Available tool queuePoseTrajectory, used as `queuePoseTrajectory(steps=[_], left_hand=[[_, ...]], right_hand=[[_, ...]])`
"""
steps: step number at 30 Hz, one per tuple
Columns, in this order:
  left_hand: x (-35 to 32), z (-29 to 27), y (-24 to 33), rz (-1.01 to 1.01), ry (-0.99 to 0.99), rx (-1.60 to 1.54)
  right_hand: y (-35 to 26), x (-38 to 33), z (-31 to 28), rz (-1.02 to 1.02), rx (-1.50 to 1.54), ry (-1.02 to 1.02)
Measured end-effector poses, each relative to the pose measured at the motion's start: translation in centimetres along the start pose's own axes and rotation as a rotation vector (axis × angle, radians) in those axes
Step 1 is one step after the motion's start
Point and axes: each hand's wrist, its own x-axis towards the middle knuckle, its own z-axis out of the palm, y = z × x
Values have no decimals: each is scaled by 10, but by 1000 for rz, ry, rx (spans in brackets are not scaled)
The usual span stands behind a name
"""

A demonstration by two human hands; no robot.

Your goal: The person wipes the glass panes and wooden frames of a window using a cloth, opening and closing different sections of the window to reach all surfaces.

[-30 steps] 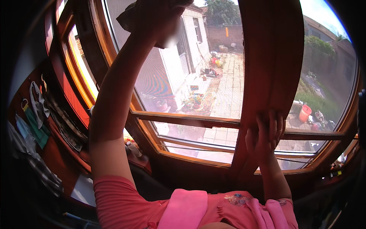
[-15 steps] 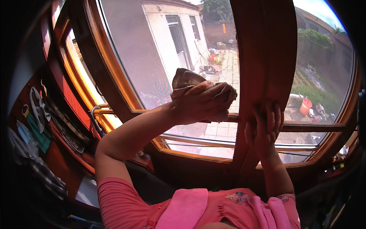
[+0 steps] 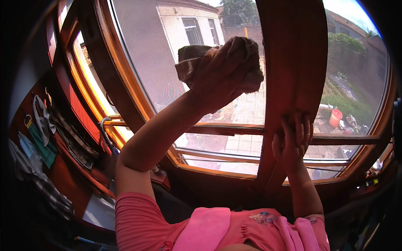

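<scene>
My left hand (image 3: 215, 79) is raised with its fingers wrapped over a folded grey-brown rag (image 3: 190, 56). The rag lies against or just before the large window pane (image 3: 142, 46); exact contact is hard to make out. Its edges stick out on both sides of the hand. My right hand (image 3: 294, 138) rests on the dark wooden upright (image 3: 296, 67) between two panes, fingers stretched upward and holding nothing. Below the rag, a wooden crossbar (image 3: 228, 129) spans the window.
At the left, clothes and a green cloth (image 3: 44, 146) hang by a red-brown panel. A curved grey handle-like piece (image 3: 104, 125) stands near the side window. Pink towel ends (image 3: 205, 228) hang over my chest. Outside are a paved yard, a pale building and a red bucket (image 3: 335, 118).
My left hand has moved the rag upward on the pane, away from the crossbar, and its forearm is steeper. My right hand stays at the upright.
</scene>
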Motion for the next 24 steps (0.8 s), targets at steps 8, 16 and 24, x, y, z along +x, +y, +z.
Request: queuePoseTrajectory(steps=[8,16,24], left_hand=[[0,-21,-70,131,66,92],[8,-42,-131,-149,120,367],[32,-31,-93,162,97,203]], right_hand=[[-11,2,2,16,33,-46],[-8,5,0,9,-5,-29],[-12,3,2,23,-37,-48]])
